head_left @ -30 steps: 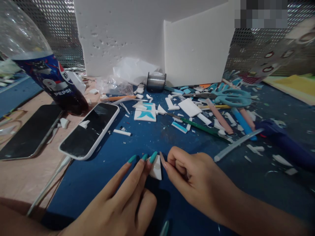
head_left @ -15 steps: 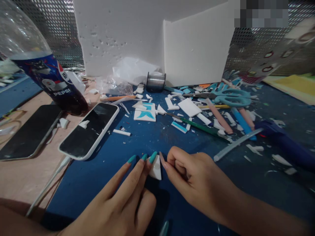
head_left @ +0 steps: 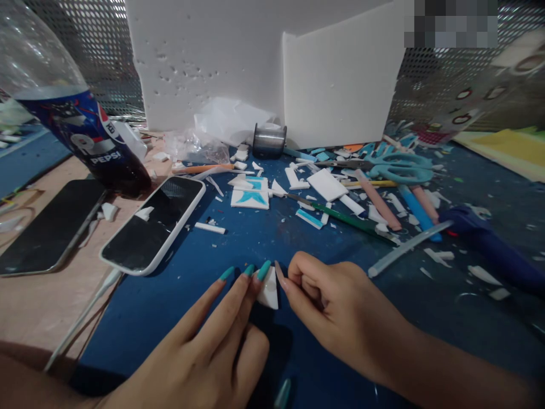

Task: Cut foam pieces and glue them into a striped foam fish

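My left hand (head_left: 217, 326) lies over the blue surface with its long teal-nailed fingers stretched forward. Its fingertips press on a small white foam piece (head_left: 269, 291), which looks roughly triangular where it shows; the rest is under the fingers. Just right of that piece, my right hand (head_left: 330, 298) is closed, fingers curled in. A pale, pointed tip, which looks like the long thumbnail, stands by the piece's right edge. Whatever the curled right fingers hold, if anything, is hidden. Farther off lies a white square (head_left: 250, 199) with blue shapes on it.
Behind the hands lie a green-handled tool (head_left: 340, 216), blue scissors (head_left: 400, 167), a wire spool (head_left: 269, 142) and many foam scraps. A blue glue gun (head_left: 489, 244) is at right. Two phones, one white-edged (head_left: 155, 224), and a Pepsi bottle (head_left: 91, 136) are at left.
Both hands keep almost the same pose over the white foam piece. The whole view has shifted very slightly; nothing is visibly taken up or let go.
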{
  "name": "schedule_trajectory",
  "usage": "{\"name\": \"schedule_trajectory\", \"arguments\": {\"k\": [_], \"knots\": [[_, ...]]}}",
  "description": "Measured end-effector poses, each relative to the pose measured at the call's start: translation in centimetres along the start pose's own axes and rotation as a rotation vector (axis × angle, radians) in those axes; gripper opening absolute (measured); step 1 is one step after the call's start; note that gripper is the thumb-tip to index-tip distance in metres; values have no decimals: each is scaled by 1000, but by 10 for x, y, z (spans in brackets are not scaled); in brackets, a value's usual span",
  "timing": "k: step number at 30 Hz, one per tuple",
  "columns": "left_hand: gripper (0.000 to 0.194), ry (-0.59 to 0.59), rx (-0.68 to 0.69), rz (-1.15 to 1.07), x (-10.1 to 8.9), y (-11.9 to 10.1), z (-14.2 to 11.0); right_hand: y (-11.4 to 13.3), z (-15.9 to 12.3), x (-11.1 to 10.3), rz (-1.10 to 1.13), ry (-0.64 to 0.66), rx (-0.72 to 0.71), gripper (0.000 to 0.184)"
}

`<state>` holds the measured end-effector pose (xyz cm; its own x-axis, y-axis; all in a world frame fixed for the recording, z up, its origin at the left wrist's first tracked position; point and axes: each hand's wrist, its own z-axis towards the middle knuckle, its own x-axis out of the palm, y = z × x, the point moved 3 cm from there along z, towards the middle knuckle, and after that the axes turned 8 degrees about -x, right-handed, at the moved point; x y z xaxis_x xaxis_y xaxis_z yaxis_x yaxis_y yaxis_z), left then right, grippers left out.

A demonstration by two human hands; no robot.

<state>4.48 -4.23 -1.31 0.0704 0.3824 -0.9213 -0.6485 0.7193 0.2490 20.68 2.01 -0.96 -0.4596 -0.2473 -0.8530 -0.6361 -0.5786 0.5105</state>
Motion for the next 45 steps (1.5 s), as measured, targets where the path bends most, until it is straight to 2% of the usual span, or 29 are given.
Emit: {"name": "schedule_trajectory", "arguments": {"k": [6, 14, 19, 24, 29, 32, 35, 39, 42, 45], "knots": [[30, 32, 20, 21, 3, 2, -2, 0, 0, -1, 10, 1, -1, 21], [33, 17, -6, -9, 4, 1, -1, 0, -1, -1, 11, 18, 3, 22], [28, -63, -144, -66, 6, -2, -1, 0, -1, 0, 1, 1, -17, 21], [26, -101, -149, -71, 4, -3, -2, 0, -2, -1, -11, -8, -26, 21], [32, -74, -159, -128, -3, 2, -1, 1, -3, -3, -99, -104, -21, 20], [27, -47, -137, -161, -6, 5, 2, 5, -5, -7, -340, -177, -41, 19], [23, -51, -130, -179, -7, 6, 4, 12, -9, -16, -597, -284, -125, 18], [24, -60, -137, -209, -8, 6, 7, 17, -9, -34, -750, -454, -227, 9], [22, -72, -156, -225, -10, 8, 9, 5, -2, -47, -762, -536, -144, 11], [17, -90, -171, -265, -10, 12, 10, -13, 5, -49, -687, -474, -10, 22]]}}
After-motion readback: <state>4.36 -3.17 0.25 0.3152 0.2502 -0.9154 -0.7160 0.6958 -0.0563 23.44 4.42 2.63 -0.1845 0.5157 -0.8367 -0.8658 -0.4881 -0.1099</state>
